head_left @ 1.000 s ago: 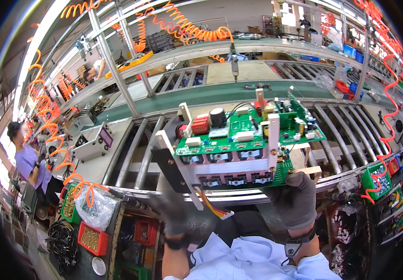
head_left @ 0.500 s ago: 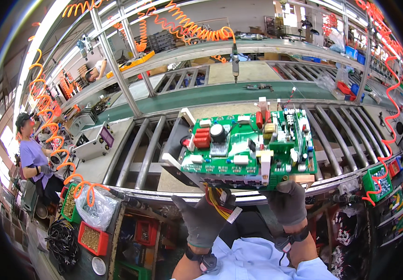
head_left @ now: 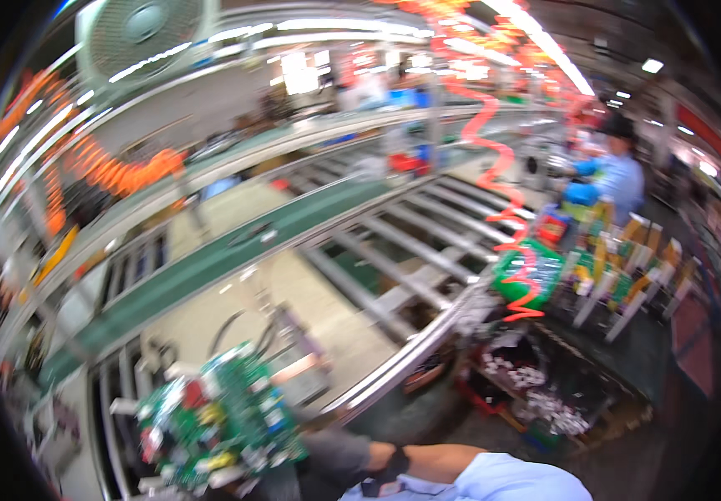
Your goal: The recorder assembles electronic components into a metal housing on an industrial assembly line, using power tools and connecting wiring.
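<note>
The green board (head_left: pixel 222 434) sits at the lower left of the frame, over the bench's rollers (head_left: pixel 394 250). A gloved hand (head_left: pixel 331 459) (which one is unclear in the blur) is against its right edge, seemingly clamped on it. The step looks like carrying the board; any next move calls for a steady grip.

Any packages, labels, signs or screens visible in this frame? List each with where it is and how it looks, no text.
The frame is motion-blurred, and no sign or screen can be made out.
Green bag or pouch: right of centre, at the end of the roller rails, shiny green, rounded, with an orange coiled hose across it.
Upright cartons or sleeves: right side, in a row on a dark bench, slanted, with white, yellow and green faces.
Labels: too blurred to tell.
</note>
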`<state>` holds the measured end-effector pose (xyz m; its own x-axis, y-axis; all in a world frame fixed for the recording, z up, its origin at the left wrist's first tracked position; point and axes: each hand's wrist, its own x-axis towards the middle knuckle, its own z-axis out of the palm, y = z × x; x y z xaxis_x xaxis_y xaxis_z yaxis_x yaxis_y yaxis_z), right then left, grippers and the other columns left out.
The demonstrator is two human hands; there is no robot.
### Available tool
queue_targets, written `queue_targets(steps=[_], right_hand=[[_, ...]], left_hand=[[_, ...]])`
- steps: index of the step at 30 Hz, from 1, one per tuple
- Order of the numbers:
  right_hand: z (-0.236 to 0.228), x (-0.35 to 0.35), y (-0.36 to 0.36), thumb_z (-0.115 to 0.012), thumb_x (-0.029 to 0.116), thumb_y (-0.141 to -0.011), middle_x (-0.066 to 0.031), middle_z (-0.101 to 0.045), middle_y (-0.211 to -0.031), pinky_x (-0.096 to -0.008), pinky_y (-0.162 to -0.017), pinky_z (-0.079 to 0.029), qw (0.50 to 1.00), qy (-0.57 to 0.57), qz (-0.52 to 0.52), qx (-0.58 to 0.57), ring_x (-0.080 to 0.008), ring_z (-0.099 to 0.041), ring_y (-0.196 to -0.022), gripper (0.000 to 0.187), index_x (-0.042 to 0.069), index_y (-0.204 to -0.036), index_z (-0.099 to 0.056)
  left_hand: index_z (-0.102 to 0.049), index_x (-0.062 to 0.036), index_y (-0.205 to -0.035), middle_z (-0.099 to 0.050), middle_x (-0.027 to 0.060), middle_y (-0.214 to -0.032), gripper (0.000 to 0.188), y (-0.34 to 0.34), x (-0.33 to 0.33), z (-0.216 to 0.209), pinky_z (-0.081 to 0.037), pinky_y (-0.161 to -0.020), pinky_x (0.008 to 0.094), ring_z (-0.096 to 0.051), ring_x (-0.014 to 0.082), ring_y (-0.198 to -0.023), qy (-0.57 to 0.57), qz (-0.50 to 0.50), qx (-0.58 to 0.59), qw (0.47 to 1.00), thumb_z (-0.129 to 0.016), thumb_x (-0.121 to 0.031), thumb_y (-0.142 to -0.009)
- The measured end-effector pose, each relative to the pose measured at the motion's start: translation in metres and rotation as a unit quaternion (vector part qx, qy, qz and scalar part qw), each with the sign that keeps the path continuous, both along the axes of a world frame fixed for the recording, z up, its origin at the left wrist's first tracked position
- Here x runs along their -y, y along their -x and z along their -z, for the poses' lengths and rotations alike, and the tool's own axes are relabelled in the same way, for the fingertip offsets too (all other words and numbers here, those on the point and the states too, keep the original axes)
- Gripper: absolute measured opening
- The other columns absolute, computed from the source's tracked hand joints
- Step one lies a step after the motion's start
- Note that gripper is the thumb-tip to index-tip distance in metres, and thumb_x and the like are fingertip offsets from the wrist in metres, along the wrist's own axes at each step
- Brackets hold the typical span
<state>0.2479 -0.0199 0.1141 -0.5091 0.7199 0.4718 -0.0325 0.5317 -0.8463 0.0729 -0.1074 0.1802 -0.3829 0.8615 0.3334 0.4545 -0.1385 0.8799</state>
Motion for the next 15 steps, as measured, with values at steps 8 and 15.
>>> queue_targets(steps=[8,15], right_hand=[[-0.046,0.008,0.001,-0.055,0.015,-0.088,-0.0043,-0.061,-0.114,-0.0282,-0.088,-0.046,0.937,0.223,-0.116,-0.244,-0.011,-0.055,-0.097,0.068,-0.001,-0.15,-0.033],[-0.06,-0.001,-0.023,-0.058,0.016,-0.091,-0.0148,-0.059,-0.11,-0.0334,-0.087,-0.048,0.991,0.101,-0.046,-0.072,-0.0209,-0.055,-0.099,0.047,-0.006,-0.131,-0.047]], left_hand=[[-0.05,-0.0104,-0.137,-0.06,0.0088,-0.128,0.061,-0.007,-0.033,0.003,-0.035,-0.11,0.0565,-0.055,0.0268,-0.121,0.011,0.021,0.161,0.987,-0.053,-0.052,-0.093],[-0.05,-0.0112,-0.138,-0.06,0.0092,-0.127,0.061,0.013,-0.037,0.006,-0.04,-0.107,0.056,-0.056,0.0269,-0.119,-0.054,0.028,0.4,0.914,-0.051,-0.053,-0.094]])
